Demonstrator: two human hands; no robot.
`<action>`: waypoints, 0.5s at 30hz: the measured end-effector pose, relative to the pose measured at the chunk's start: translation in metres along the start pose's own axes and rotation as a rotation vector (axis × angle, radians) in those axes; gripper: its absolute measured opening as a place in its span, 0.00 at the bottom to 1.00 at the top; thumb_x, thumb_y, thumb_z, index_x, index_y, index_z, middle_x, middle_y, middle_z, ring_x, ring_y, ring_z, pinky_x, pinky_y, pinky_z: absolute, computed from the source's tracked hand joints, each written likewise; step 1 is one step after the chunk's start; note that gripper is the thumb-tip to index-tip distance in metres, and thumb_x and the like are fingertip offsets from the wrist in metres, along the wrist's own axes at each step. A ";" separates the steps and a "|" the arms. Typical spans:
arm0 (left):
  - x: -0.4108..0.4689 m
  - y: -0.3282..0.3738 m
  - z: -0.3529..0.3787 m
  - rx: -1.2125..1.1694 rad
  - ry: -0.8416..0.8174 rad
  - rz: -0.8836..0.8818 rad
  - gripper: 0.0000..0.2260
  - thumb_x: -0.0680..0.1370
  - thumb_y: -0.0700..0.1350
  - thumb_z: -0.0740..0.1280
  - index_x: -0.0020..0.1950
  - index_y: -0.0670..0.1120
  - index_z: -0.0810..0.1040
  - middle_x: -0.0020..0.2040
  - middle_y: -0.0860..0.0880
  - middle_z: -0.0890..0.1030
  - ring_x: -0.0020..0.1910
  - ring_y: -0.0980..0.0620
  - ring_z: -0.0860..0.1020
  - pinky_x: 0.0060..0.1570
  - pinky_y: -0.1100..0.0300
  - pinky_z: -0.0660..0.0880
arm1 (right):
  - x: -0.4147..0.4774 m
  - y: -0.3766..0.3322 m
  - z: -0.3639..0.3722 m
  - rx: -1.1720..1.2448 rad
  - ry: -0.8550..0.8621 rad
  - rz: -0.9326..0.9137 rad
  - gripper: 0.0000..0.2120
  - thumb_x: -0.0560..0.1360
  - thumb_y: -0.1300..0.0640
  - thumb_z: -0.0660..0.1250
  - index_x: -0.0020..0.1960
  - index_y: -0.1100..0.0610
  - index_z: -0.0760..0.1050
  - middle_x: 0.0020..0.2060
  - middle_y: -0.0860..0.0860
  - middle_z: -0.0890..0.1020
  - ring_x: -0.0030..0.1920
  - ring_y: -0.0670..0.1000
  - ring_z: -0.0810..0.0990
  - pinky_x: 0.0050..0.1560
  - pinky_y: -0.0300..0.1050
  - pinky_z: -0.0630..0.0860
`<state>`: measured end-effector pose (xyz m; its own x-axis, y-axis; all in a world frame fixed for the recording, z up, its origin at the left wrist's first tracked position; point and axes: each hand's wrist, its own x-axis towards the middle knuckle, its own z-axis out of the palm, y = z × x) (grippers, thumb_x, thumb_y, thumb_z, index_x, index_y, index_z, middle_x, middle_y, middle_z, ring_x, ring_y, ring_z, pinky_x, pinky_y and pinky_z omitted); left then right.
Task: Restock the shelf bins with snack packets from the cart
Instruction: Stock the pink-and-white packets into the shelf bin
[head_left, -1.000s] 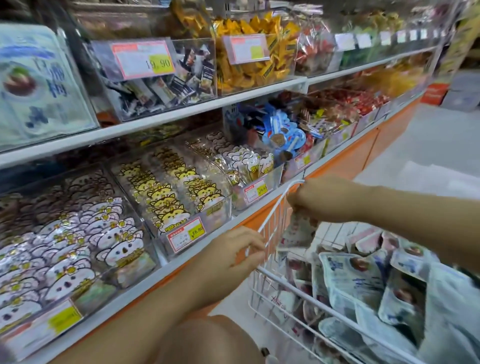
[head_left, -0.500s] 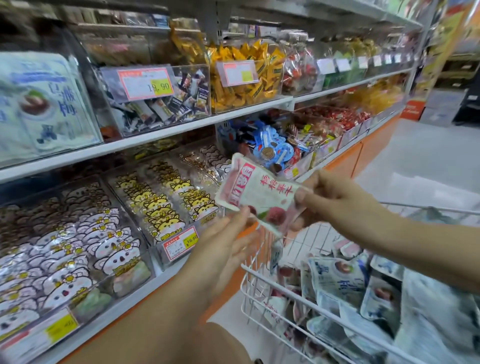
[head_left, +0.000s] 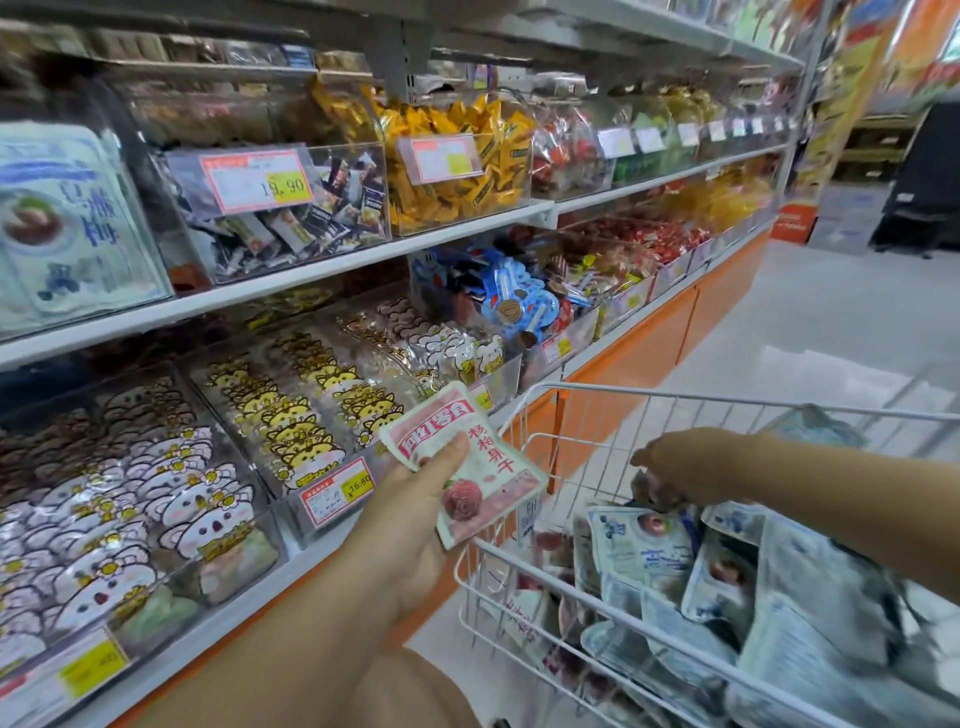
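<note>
My left hand (head_left: 410, 514) holds a pink-and-white snack packet (head_left: 470, 467) with red fruit printed on it, thumb across its front, just left of the white wire cart (head_left: 597, 402). My right hand (head_left: 675, 470) reaches down into the cart, its fingers curled over a dark packet (head_left: 652, 493) among blue-and-white packets (head_left: 639, 545); the grip itself is hidden. Clear shelf bins (head_left: 291, 415) with cartoon-faced packets fill the lower shelf to the left.
The upper shelf (head_left: 363, 260) carries more clear bins with price tags, yellow and dark sweets inside. A large blue-and-white bag (head_left: 67, 218) stands at the far left. The aisle floor (head_left: 831, 322) stretches away on the right, beyond the orange shelf base.
The pink packet has passed from my right hand to my left hand. My right hand has dropped back into the cart. The view has lifted a little.
</note>
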<state>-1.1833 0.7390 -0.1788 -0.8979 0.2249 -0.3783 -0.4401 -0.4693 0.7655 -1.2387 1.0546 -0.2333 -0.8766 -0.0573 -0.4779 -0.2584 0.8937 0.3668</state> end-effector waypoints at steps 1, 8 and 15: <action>0.000 0.000 -0.001 0.015 0.006 -0.006 0.15 0.79 0.40 0.67 0.65 0.37 0.77 0.52 0.37 0.85 0.44 0.43 0.86 0.30 0.54 0.82 | 0.005 0.002 0.002 -0.008 0.012 0.002 0.24 0.79 0.59 0.62 0.75 0.53 0.65 0.65 0.54 0.76 0.62 0.57 0.78 0.53 0.45 0.76; -0.004 0.002 -0.007 0.061 -0.067 -0.035 0.07 0.80 0.37 0.65 0.57 0.37 0.79 0.49 0.37 0.86 0.40 0.44 0.86 0.35 0.52 0.83 | 0.007 -0.007 -0.006 -0.188 0.080 -0.064 0.05 0.77 0.61 0.64 0.49 0.58 0.79 0.47 0.56 0.82 0.44 0.57 0.79 0.44 0.47 0.78; -0.004 0.005 -0.025 0.182 -0.100 -0.032 0.07 0.81 0.38 0.63 0.58 0.45 0.75 0.50 0.40 0.86 0.40 0.44 0.85 0.41 0.50 0.82 | -0.042 -0.006 -0.082 -0.195 0.361 -0.098 0.05 0.79 0.53 0.63 0.48 0.51 0.77 0.46 0.48 0.81 0.41 0.51 0.77 0.39 0.45 0.75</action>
<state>-1.1816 0.7145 -0.1869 -0.8755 0.3252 -0.3575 -0.4541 -0.3005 0.8387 -1.2333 1.0151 -0.1497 -0.9210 -0.3214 -0.2200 -0.3893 0.7772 0.4944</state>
